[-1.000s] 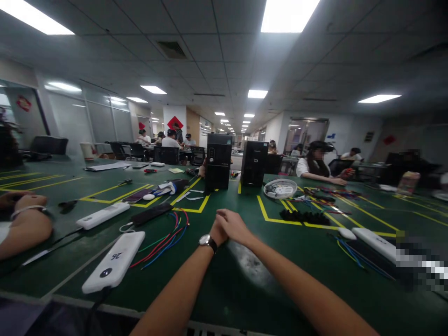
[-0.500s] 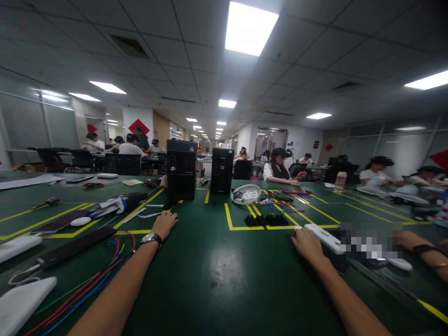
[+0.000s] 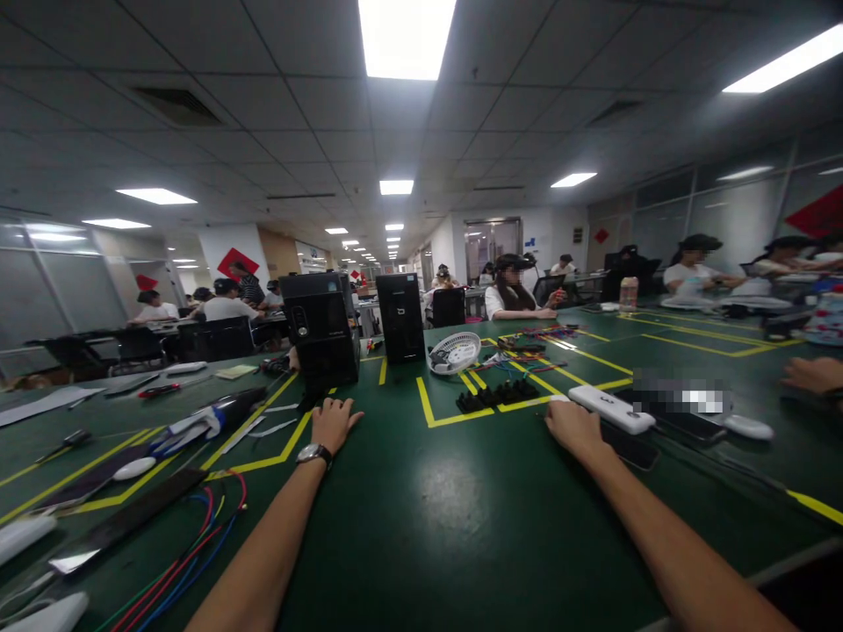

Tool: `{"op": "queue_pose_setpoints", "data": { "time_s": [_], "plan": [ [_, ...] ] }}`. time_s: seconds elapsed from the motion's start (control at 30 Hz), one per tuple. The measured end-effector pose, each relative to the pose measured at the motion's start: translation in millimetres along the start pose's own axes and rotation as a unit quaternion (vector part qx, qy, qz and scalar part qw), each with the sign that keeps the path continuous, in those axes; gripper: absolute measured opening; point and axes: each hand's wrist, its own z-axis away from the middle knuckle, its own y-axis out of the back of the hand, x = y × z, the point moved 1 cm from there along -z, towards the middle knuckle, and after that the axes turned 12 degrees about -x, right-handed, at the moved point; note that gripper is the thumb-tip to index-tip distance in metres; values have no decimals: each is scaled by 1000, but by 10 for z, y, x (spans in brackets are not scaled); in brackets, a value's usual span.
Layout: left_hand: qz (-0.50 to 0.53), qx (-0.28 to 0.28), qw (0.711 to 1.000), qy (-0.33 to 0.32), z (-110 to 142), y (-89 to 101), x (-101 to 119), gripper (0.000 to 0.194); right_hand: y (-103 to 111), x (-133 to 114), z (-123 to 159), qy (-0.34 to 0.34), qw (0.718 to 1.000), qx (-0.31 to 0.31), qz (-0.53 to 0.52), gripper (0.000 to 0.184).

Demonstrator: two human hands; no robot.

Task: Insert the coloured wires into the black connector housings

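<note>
My left hand (image 3: 335, 423), with a watch on its wrist, rests on the green table (image 3: 454, 535). Its fingers are spread and hold nothing. The nearest thing to it is the left black computer tower (image 3: 320, 325); thin white strips (image 3: 273, 428) lie to its left. On the right, my right hand (image 3: 572, 426) lies low on the table, its fingers loosely bent and partly hidden. A small white object (image 3: 558, 398) shows at its fingertips; whether they touch it I cannot tell. Just right of this hand is a white power strip (image 3: 611, 409).
A second black tower (image 3: 400, 318) stands near a white basket (image 3: 454, 353). Black connectors (image 3: 497, 395) and coloured wires (image 3: 536, 342) lie beyond. Red and blue cables (image 3: 198, 549) and a black pouch (image 3: 125, 518) are at left. A neighbour's hand (image 3: 813, 373) rests at far right.
My hands were clasped together in the middle; they have parted, the left going left and the right going toward the white power strip. The view has swung to the right.
</note>
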Motion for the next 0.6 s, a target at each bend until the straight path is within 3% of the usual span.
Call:
{"op": "queue_pose_setpoints", "data": {
  "time_s": [0.1, 0.17, 0.27, 0.37, 0.47, 0.6],
  "plan": [
    [29, 21, 999, -37, -45, 41, 454, 49, 77, 34, 27, -5, 998, 43, -39, 22],
    [94, -3, 990, -102, -115, 4, 869, 50, 137, 25, 54, 15, 991, 100, -83, 24],
    [135, -38, 981, -134, -273, -149, 1541, 56, 196, -38, 109, 50, 976, 167, -129, 28],
    [173, -77, 972, -142, -410, -311, 2096, 62, 213, -104, 165, 70, 971, 179, -144, 29],
    [199, -99, 964, -146, -463, -362, 2402, 50, 221, -135, 194, 126, 949, 196, -213, 30],
    [231, -86, 952, -180, -378, -257, 2439, 40, 203, -195, 207, 206, 903, 211, -311, 30]
  ]
}}
